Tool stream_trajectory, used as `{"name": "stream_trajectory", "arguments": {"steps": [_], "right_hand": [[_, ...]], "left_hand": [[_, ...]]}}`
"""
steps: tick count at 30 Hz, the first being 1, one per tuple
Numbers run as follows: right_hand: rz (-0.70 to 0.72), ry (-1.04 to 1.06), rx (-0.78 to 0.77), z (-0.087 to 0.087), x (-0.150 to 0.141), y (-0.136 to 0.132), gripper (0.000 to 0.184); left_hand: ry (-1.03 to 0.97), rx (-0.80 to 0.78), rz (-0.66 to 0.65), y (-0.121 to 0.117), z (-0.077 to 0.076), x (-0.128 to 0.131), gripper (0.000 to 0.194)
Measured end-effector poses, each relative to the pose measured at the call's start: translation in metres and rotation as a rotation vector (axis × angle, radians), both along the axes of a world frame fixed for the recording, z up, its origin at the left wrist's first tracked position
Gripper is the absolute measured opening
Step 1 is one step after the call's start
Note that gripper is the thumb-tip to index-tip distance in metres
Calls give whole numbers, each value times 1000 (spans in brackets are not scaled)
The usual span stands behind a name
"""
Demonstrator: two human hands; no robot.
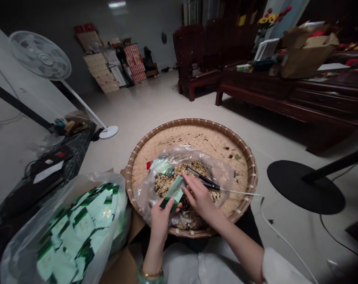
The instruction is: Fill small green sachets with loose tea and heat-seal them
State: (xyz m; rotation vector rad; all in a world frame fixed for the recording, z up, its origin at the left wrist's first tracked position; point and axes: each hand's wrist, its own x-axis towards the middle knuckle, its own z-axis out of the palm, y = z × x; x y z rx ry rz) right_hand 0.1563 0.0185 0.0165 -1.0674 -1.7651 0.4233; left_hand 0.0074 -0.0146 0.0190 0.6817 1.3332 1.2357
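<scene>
My left hand [161, 221] is shut on a small green and white packet [175, 192], which stands tilted above a clear plastic bag [217, 169]. That bag holds a coarse, dried brown and tan mix [169, 183], perhaps tea or herbs, and lies in a round woven bamboo basket [193, 128]. My right hand [199, 199] grips a black pen-shaped tool [204, 178] close to the packet, with a white cord [240, 192] trailing from its end. A clear bag of similar green and white packets [78, 232] sits at lower left.
An open cardboard box [119, 268] lies beneath the packet bag. A dark table with black items [45, 177] stands at left, beside a white fan [41, 55]. Dark wooden furniture [285, 88] and a round black stand base [306, 187] are at right.
</scene>
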Motion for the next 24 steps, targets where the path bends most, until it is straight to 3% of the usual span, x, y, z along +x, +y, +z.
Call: {"name": "stream_trajectory", "arguments": {"steps": [4, 7, 9, 12, 15, 18, 21, 24], "right_hand": [[-27, -70, 119, -2, -1, -4, 43], [-47, -56, 183, 4, 1, -4, 25], [-121, -35, 186, 9, 3, -4, 12], [-151, 9, 129, 16, 6, -4, 14], [13, 113, -33, 18, 7, -5, 14], [138, 248, -338, 15, 6, -7, 13], [286, 358, -620, 11, 5, -6, 20], [477, 364, -789, 5, 6, -3, 28]], "left_hand": [[-28, -7, 31, -4, 0, 3, 38], [22, 4, 1, -5, 0, 1, 38], [92, 26, -53, -5, 0, -1, 35], [119, 53, -68, -4, -1, -4, 34], [-28, 70, 7, -3, 0, -4, 44], [-143, 85, 42, -3, 2, -3, 48], [-187, 59, 2, -3, 2, -3, 49], [-154, 28, -109, -2, -2, -7, 51]]}}
